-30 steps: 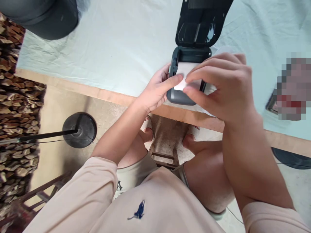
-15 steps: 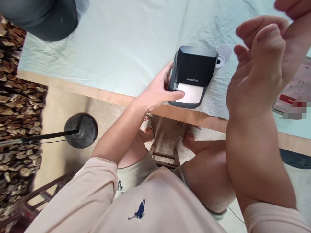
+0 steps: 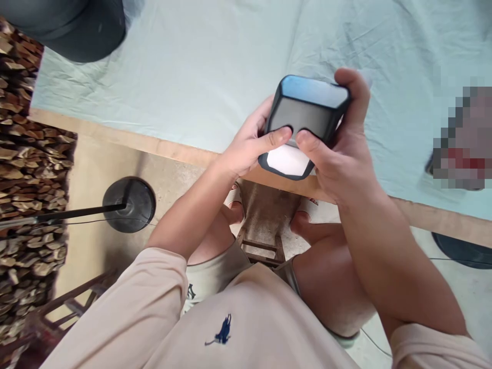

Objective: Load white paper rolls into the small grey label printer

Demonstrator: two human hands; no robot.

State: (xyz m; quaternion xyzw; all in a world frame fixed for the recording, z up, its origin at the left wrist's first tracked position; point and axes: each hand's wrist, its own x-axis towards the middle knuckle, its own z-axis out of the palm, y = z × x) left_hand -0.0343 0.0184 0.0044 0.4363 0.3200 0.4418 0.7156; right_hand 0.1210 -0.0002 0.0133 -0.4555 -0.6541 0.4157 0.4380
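Observation:
Both my hands grip a dark label printer [image 3: 303,115] just above the front edge of the table. Its top end shines with bluish light, and a white panel [image 3: 289,160] shows at its near end. My left hand [image 3: 255,136] wraps round the printer's left side, thumb lying across the front face. On the other side my right hand [image 3: 342,148] holds it, the thumb pressed on the face close to the left thumb and the index finger hooked at the top right corner. The fingers behind the printer are hidden.
A pale green cloth [image 3: 200,77] covers the table, whose wooden edge [image 3: 172,146] runs across in front of me. A large dark container [image 3: 84,31] stands at the upper left, and a pixelated phone [image 3: 465,148] lies at the right. Below are a round stand base [image 3: 128,204] and stacked firewood [image 3: 34,205].
My right hand has come down from the upper right and taken hold of the printer's right side. The printer has tilted, and the white roll behind it is now mostly hidden.

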